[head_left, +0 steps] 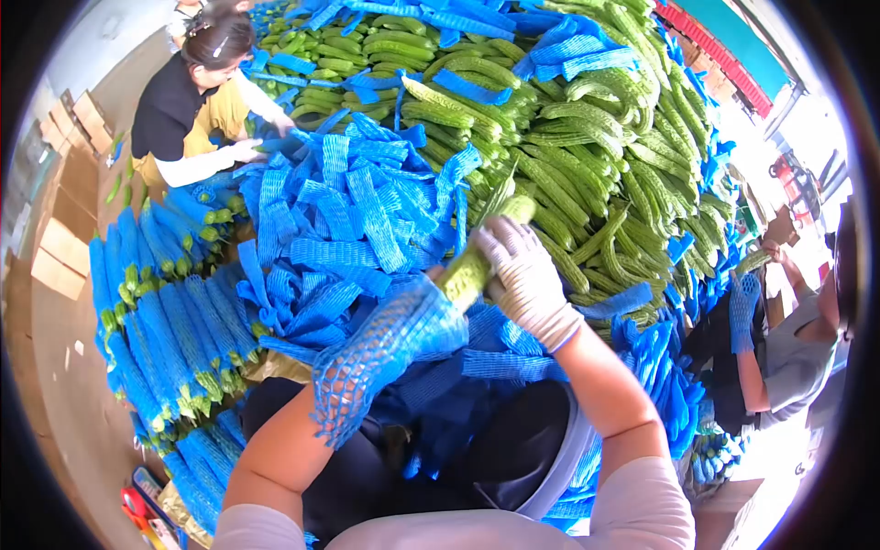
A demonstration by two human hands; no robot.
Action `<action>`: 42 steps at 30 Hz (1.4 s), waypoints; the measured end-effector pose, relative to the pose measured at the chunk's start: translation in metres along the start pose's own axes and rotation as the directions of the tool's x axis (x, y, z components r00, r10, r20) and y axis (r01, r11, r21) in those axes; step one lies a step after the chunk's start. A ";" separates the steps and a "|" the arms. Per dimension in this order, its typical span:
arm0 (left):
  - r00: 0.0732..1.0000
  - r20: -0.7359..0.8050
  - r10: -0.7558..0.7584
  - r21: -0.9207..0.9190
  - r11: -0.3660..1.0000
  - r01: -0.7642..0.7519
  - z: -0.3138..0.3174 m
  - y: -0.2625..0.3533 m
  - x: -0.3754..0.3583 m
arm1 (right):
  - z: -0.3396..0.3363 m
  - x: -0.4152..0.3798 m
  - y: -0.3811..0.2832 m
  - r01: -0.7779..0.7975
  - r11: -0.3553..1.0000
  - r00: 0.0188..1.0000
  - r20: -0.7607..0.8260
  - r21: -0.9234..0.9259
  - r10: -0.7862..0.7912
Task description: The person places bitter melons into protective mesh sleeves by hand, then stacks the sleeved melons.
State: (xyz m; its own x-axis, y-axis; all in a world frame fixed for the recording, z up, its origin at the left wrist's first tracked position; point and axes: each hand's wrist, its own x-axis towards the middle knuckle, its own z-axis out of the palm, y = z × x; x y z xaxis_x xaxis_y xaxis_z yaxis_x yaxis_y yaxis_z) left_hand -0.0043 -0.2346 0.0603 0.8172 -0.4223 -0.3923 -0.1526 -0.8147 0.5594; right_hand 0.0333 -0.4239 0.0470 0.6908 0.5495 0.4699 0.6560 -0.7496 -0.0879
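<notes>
A green bumpy gourd [466, 278] lies across the middle, its near end by the opening of a blue foam net sleeve [390, 335]. That sleeve is pulled over my left hand [426, 298] and wrist, and the fingers under it are round the gourd's near end, mostly hidden. My right hand [515, 266], in a whitish glove, is wrapped round the gourd further up. Loose blue net sleeves [344, 206] are heaped just beyond my hands. A large pile of bare gourds [568, 147] rises behind.
Net-wrapped gourds [170, 321] lie in rows at left. A co-worker [174, 119] reaches into the heap at upper left. Another co-worker [797, 357] is at right, a net over one arm. Cardboard boxes [69, 229] stand far left; red-handled scissors [137, 509] lie lower left.
</notes>
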 end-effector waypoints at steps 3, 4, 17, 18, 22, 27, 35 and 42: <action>0.893 -0.397 0.210 -0.219 0.924 -0.315 0.047 -0.060 0.025 | 0.032 -0.024 -0.042 -0.244 0.331 0.872 0.056 0.912 0.486; 0.856 -0.485 0.177 -0.636 0.600 -0.485 0.064 -0.073 0.043 | 0.030 -0.023 -0.070 -0.239 0.163 0.854 0.128 0.957 0.504; 0.763 -0.645 0.045 -0.733 0.248 -0.634 0.043 -0.057 -0.037 | 0.015 -0.008 -0.136 -0.247 -0.067 0.823 0.246 0.967 0.513; 0.633 -0.740 0.227 -0.392 0.619 -0.681 0.040 -0.059 -0.046 | 0.019 -0.003 -0.131 -0.317 -0.020 0.799 0.278 0.948 0.533; 0.806 -0.502 0.314 0.106 0.947 -0.303 0.009 -0.019 -0.106 | 0.044 0.014 -0.063 -0.322 0.106 0.747 0.184 0.941 0.639; 0.978 -0.175 0.114 -0.925 -0.358 -0.124 0.025 -0.017 -0.106 | 0.064 -0.001 0.002 -0.411 0.133 0.597 0.156 0.902 0.787; 0.706 -0.565 0.427 -0.100 0.814 -0.572 0.061 -0.014 -0.094 | 0.033 -0.036 -0.062 -0.048 -0.801 0.826 0.475 0.596 0.304; 0.785 -0.618 -0.045 -0.665 0.563 -0.491 0.020 -0.011 -0.079 | 0.032 -0.070 -0.069 -0.311 -0.710 0.812 0.565 0.632 0.148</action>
State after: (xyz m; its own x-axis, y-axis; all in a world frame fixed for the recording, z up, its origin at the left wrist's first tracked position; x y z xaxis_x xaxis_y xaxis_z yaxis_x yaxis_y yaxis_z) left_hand -0.0785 -0.2006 0.0703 0.9918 -0.0495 0.1177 -0.1172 0.0128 0.9930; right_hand -0.0507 -0.3992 -0.0082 0.8294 0.5438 -0.1278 -0.4883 0.5946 -0.6387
